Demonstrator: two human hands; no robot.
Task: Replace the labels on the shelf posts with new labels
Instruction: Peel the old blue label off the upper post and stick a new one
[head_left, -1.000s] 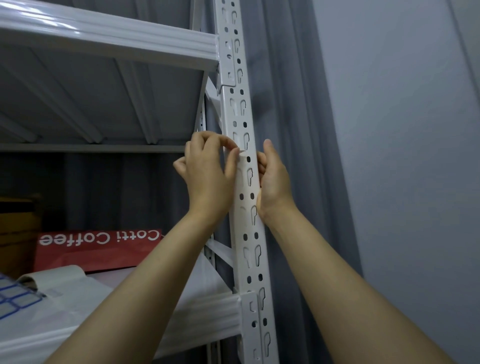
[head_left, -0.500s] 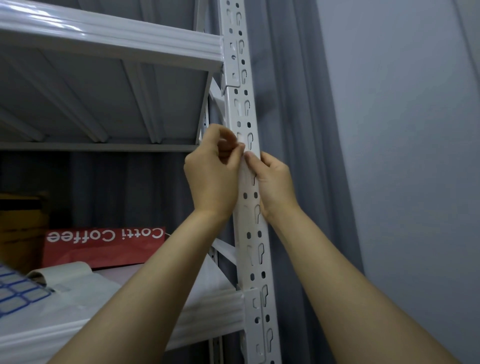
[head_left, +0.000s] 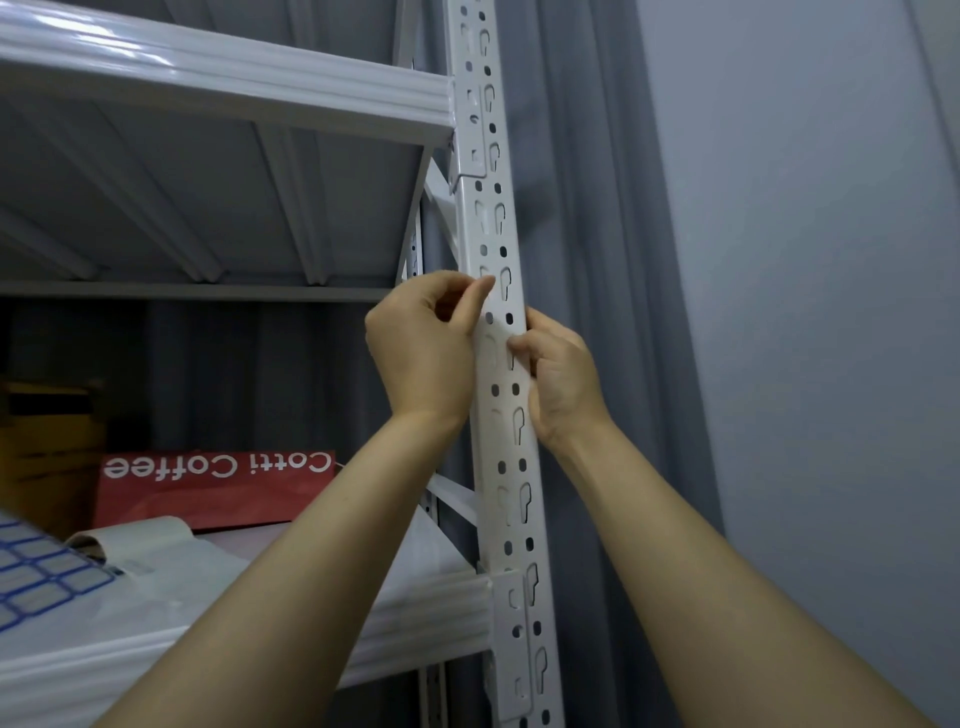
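Observation:
A white perforated shelf post (head_left: 511, 499) runs up the middle of the view. A white label (head_left: 497, 358), hard to tell from the post's paint, lies on its front at hand height. My left hand (head_left: 423, 353) is curled at the post's left edge, thumb and forefinger pinching at the label's upper corner. My right hand (head_left: 563, 382) curls round the post's right edge, with its thumb tip pressed on the label's front.
White shelf boards (head_left: 223, 78) join the post above and below my hands. A red Cotti Coffee bag (head_left: 208, 488), a white plastic bag (head_left: 156, 582) and brown boxes (head_left: 47, 447) sit on the lower shelf. A grey curtain (head_left: 597, 260) and a wall (head_left: 805, 312) are to the right.
My right hand has slid a little down the post and its fingers have curled round the edge. My left thumb has moved up along the post's left edge.

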